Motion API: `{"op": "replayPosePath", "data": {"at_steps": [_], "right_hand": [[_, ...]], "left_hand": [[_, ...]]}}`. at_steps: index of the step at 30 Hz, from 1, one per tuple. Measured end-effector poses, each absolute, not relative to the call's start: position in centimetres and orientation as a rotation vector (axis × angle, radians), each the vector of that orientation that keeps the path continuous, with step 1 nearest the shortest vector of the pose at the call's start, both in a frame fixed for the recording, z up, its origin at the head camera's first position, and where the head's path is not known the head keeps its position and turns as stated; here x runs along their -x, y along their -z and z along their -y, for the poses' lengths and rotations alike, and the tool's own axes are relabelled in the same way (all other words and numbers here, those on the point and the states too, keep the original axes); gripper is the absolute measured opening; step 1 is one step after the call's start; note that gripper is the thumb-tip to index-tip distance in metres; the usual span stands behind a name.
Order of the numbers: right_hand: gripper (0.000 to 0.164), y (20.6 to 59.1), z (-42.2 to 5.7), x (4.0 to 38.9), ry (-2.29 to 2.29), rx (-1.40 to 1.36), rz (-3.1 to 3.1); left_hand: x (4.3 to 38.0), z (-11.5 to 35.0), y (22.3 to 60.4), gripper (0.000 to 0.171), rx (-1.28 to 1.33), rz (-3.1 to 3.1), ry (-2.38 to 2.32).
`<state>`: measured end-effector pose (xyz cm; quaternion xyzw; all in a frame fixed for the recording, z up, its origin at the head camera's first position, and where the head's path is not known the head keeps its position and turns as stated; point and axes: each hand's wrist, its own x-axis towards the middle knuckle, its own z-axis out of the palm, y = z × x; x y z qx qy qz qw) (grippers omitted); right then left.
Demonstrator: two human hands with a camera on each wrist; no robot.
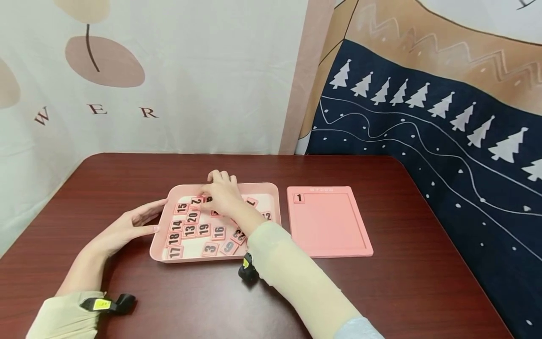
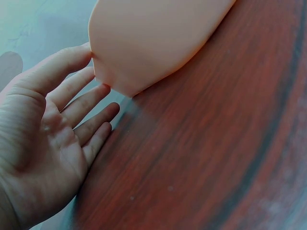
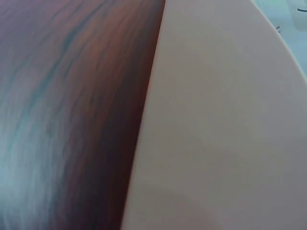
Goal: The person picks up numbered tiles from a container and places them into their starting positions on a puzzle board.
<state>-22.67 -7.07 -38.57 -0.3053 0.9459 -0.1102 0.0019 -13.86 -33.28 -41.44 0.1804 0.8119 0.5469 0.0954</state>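
Observation:
In the head view a pink tray (image 1: 224, 259) holds several number tiles, among them a 15 tile (image 1: 181, 208), a 19 tile (image 1: 203, 230) and a 3 tile (image 1: 210, 248). My left hand (image 1: 123, 229) touches the tray's left rim with fingertips and thumb, its fingers mostly straight; the left wrist view shows them against the tray's outer wall (image 2: 153, 38). Over the tray's upper left part, my right hand (image 1: 224, 194) reaches down among the tiles, thumb and fingers beside a tile marked 2 (image 1: 195, 201). Whether it pinches a tile is hidden.
Right of the tray lies a flat pink board (image 1: 330, 226) with a 1 tile (image 1: 298, 198) in its upper left corner. Both stand on a dark red-brown wooden table (image 1: 190, 301). Patterned cloths (image 1: 220, 84) hang behind it. The right wrist view shows mostly the tray's outer side (image 3: 216, 120).

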Motion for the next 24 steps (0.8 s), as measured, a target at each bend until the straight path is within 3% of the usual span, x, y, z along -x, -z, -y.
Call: {"op": "replayPosePath", "data": {"at_steps": [24], "right_hand": [[0.031, 35.5, 0.2, 20.3, 0.604, 1.25, -2.925]], "left_hand": [[13.7, 33.0, 41.3, 0.06, -0.533, -2.386, -1.646]]}}
